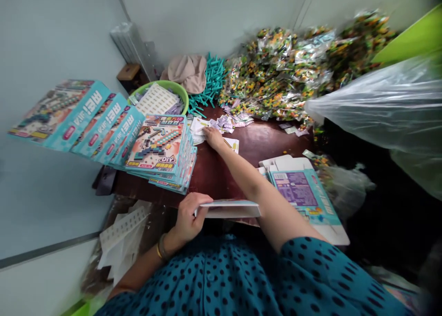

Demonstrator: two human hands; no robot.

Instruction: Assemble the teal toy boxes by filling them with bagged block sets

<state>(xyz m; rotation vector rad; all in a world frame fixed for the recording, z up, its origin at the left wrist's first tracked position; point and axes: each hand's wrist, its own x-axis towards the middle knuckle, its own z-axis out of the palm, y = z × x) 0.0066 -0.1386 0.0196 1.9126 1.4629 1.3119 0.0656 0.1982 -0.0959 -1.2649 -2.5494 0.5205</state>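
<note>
My left hand [189, 216] grips the end of a thin teal-and-white box [230, 209] held level near my body at the table's front edge. My right arm stretches across the dark brown table [221, 169]. My right hand [213, 137] rests palm down, fingers closed, on small white paper leaflets [199, 125] at the far side. What those fingers pinch is hidden. A stack of colourful DIY toy boxes [162, 146] lies just left of that hand.
A row of teal boxes [86, 118] leans at the left. A green basin [172, 87] holds white sheets. Teal sticks [210, 83] and a heap of bagged colourful pieces [293, 72] fill the back. Flat boxes [304, 196] and a clear plastic bag [386, 104] lie right.
</note>
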